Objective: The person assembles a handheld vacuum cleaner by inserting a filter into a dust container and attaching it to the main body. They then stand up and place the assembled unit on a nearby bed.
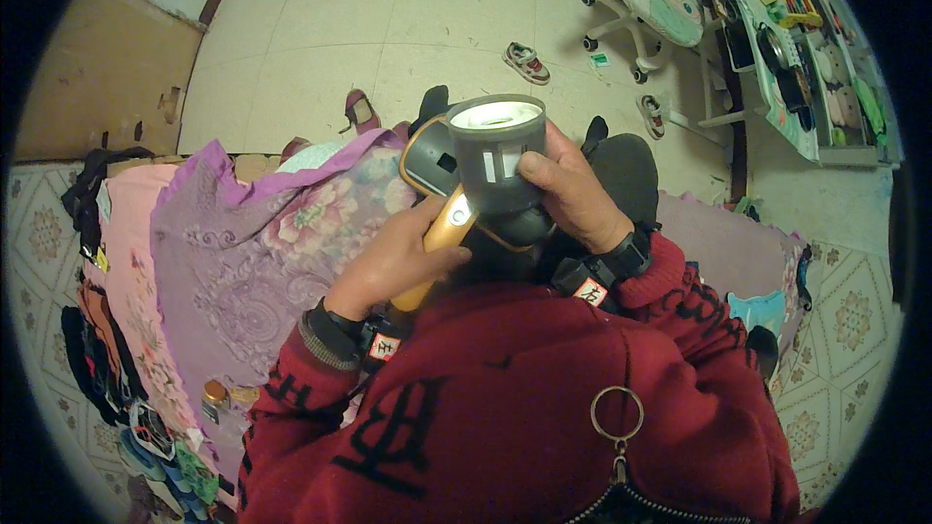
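In front of my chest I hold a device that looks like a handheld vacuum cleaner. My left hand point(398, 257) is wrapped round its yellow handle point(449, 223), which has a pale button near the top. My right hand point(580, 189) grips the side of a dark grey, translucent cup point(500, 160), its thumb on the front near white marks. The cup stands nearly upright, and a whitish round part point(497, 115) shows inside its rim. Behind it on the left is a grey part with orange trim point(427, 163). Whether cup and handle are joined is hidden.
I sit on a bed with a purple flowered blanket point(233, 252). Clothes point(107, 349) are heaped at the left edge, near a small brown-lidded jar point(215, 393). Shoes point(526, 63) lie on the tiled floor. A wheeled chair point(650, 5) and a cluttered desk point(791, 49) stand far right.
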Available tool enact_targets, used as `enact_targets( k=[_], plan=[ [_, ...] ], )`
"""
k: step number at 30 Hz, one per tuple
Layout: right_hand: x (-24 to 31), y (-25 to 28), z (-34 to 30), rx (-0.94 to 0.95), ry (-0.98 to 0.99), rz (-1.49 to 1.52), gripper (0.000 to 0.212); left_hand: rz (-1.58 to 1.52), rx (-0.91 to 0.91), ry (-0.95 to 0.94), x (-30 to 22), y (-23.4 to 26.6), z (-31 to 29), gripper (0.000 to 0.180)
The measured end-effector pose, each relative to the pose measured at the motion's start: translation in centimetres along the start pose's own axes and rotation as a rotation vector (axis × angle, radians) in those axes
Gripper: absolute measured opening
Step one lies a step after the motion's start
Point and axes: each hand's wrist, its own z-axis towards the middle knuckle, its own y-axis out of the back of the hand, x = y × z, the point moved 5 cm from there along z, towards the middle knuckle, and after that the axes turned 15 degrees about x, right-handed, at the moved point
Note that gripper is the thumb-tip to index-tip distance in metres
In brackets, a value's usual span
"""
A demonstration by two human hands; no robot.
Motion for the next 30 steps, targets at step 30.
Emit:
enact_targets(
  k=[30],
  plan=[
    [-1.5,0.3,-0.5,0.047,0.016,-0.04,0.056,-0.096,-0.17,-0.422,-2.4,3.4,2.0,0.071]
  ],
)
